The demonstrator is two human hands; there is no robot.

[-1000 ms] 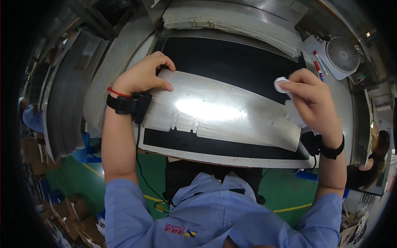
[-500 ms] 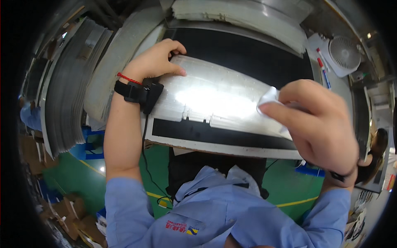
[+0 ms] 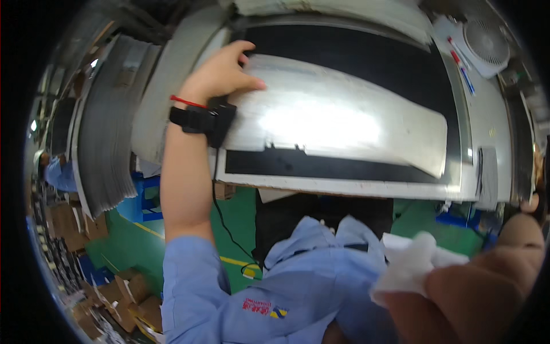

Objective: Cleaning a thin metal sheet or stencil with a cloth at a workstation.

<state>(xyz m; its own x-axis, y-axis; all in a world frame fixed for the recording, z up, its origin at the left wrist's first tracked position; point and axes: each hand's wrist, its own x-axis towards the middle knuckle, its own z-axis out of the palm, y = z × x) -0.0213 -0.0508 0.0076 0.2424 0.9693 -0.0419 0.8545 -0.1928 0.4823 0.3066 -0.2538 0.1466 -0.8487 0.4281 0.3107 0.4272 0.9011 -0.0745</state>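
A long silvery sheet (image 3: 321, 109) with a curved far edge and small notches in its near edge lies on the black table surface. Bright glare covers its middle. My left hand (image 3: 226, 71) grips its far left corner, thumb on top and bent fingers at the far edge; the wrist and a black strapped device hide the left end. At the lower right, large and close to the camera, my right hand (image 3: 475, 292) pinches a crumpled white cloth (image 3: 415, 266). It is away from the sheet, and part of the hand is cut off by the dark rim.
Tall stacks of sheets (image 3: 109, 126) stand at the left, with more sheets (image 3: 338, 10) along the back. A white fan (image 3: 486, 43), red and blue markers (image 3: 461, 66) and a folded grey cloth (image 3: 487, 178) are at the right. A black cable (image 3: 229, 229) hangs below the table's front edge.
My right hand has lifted off the sheet and come back toward me, low and right, with the white cloth. My left hand stays at the sheet's left end. The view has shifted slightly.
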